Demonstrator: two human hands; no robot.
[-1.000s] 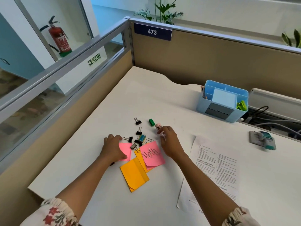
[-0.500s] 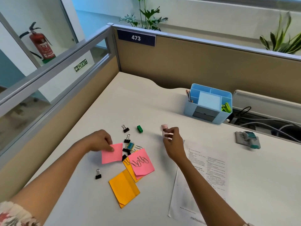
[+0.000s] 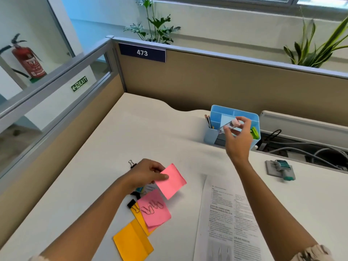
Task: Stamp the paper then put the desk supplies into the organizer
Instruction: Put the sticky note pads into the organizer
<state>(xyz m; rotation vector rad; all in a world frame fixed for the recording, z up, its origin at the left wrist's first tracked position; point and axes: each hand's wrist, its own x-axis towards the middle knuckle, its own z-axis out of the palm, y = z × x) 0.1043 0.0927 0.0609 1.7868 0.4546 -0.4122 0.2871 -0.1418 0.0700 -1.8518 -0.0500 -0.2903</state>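
My left hand (image 3: 146,174) pinches a pink sticky-note pad (image 3: 172,180) and holds it above the desk. My right hand (image 3: 238,137) is raised in front of the blue organizer (image 3: 216,113) and pinches a small pink and clear object (image 3: 230,125), blurred, over its compartments. A second pink pad (image 3: 155,213) with several paper clips (image 3: 151,207) on it lies on orange pads (image 3: 132,242). Black binder clips (image 3: 132,163) lie around my left hand. The printed paper (image 3: 228,223) lies at the lower right. The stamp (image 3: 281,168) rests on its grey pad at the right.
Pencils (image 3: 208,120) and a green item (image 3: 254,132) stand in the organizer. Cables (image 3: 305,149) run in a tray behind the desk at the right. Beige partition walls (image 3: 207,81) close the desk at the back and left.
My right hand carried the small pink object from the desk up to the organizer. My left hand lifted the pink pad and moved it right. The view tilted up.
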